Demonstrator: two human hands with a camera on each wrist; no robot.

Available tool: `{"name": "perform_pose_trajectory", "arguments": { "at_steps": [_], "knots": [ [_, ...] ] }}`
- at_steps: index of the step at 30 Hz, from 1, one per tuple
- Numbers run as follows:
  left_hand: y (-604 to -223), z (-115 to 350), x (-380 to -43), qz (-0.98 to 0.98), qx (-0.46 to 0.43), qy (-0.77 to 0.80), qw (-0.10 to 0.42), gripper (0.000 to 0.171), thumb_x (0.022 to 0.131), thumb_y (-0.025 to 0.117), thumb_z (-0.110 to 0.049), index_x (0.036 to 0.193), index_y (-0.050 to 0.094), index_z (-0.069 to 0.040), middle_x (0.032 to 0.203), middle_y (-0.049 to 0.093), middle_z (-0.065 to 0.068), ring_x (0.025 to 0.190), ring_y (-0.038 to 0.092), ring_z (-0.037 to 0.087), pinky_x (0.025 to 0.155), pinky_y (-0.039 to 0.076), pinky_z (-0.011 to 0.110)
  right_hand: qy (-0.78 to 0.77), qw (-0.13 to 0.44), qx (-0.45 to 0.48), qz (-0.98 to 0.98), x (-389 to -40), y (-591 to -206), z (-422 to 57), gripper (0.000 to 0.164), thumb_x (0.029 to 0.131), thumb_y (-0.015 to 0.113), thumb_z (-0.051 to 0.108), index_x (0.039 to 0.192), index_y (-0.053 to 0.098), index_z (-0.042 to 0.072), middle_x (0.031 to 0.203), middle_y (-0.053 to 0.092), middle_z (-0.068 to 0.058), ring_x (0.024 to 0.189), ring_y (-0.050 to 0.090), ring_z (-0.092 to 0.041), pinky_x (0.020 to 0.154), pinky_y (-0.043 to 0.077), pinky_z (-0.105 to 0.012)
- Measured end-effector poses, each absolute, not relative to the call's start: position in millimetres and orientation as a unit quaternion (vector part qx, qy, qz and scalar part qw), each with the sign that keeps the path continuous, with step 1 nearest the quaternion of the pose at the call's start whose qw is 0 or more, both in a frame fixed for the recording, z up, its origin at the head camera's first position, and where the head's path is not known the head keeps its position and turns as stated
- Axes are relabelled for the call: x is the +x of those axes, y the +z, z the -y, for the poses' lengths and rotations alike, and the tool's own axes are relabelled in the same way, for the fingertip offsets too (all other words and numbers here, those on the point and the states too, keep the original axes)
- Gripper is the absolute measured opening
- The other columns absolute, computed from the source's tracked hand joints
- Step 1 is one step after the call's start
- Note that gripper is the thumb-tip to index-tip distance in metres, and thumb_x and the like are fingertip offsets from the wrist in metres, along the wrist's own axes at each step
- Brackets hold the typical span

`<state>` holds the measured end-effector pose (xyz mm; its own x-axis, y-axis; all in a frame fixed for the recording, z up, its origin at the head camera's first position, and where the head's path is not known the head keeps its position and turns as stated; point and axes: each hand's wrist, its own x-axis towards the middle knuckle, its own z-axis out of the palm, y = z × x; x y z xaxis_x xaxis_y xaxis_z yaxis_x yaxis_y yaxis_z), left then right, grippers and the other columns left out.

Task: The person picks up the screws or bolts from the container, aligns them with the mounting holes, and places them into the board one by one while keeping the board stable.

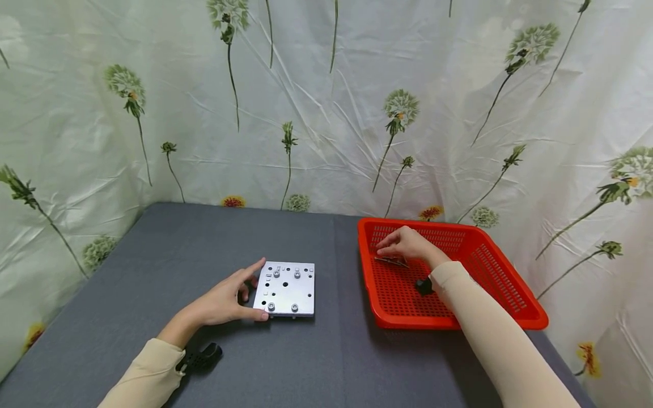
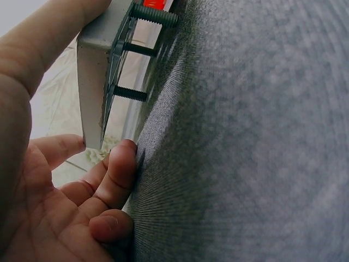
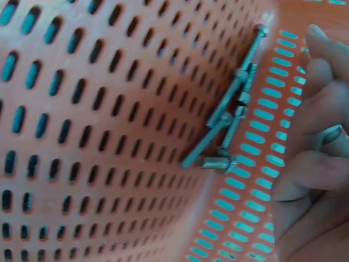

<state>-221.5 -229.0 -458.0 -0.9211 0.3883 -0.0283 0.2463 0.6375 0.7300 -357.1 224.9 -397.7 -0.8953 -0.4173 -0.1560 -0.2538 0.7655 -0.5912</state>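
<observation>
A square silver metal plate (image 1: pixel 285 289) lies over the grey table with several bolts standing in it. My left hand (image 1: pixel 224 300) grips its left side between thumb and forefinger, at opposite corners. Threaded bolt shanks (image 2: pixel 155 16) stick out under the plate in the left wrist view; the other left fingers are curled near the cloth. Inside the red basket (image 1: pixel 418 322), at its left end, is my right hand (image 1: pixel 405 243), fingers curled. A small silvery metal piece (image 3: pixel 331 132) shows between them, mostly hidden. Several loose bolts (image 3: pixel 223 120) lie beside that hand along the basket wall.
The red basket has slotted walls and a raised rim, and stands at the right of the table against a flower-printed curtain (image 1: pixel 316 113). Grey cloth (image 1: pixel 229 238) covers the table. Black wrist straps (image 1: pixel 204 357) sit on both wrists.
</observation>
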Motion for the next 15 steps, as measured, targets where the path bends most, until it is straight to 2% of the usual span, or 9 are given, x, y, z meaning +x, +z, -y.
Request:
{"name": "perform_pose_trajectory", "arguments": {
  "at_steps": [5,11,15],
  "knots": [
    [-460,230,-222,-0.900,0.177,0.388,0.088,0.121,0.079,0.097,-0.042,0.171,0.026,-0.011,0.126,0.057,0.012,0.092,0.049,0.018,0.076,0.038,0.029,-0.335,0.173,-0.159,-0.912,-360,-401,-229,0.026,0.099,0.079,0.019,0.116,0.082,0.000,0.086,0.078,-0.006,0.059,0.053,-0.010,0.059,0.047,-0.024],
    [-461,230,-222,-0.900,0.182,0.386,0.086,0.120,0.079,0.097,-0.042,0.171,0.027,-0.011,0.125,0.057,0.011,0.091,0.049,0.017,0.077,0.039,0.028,-0.350,0.197,-0.137,-0.905,-363,-408,-234,0.028,0.098,0.080,0.020,0.119,0.082,0.002,0.067,0.066,0.002,0.055,0.048,-0.007,0.054,0.039,-0.021],
    [-462,231,-223,-0.900,0.183,0.387,0.084,0.120,0.079,0.097,-0.042,0.171,0.027,-0.011,0.125,0.057,0.011,0.092,0.049,0.017,0.077,0.039,0.028,-0.350,0.197,-0.137,-0.906,-365,-412,-234,0.026,0.097,0.082,0.021,0.117,0.083,0.004,0.064,0.064,0.004,0.054,0.048,-0.007,0.053,0.038,-0.022]
  ]
}}
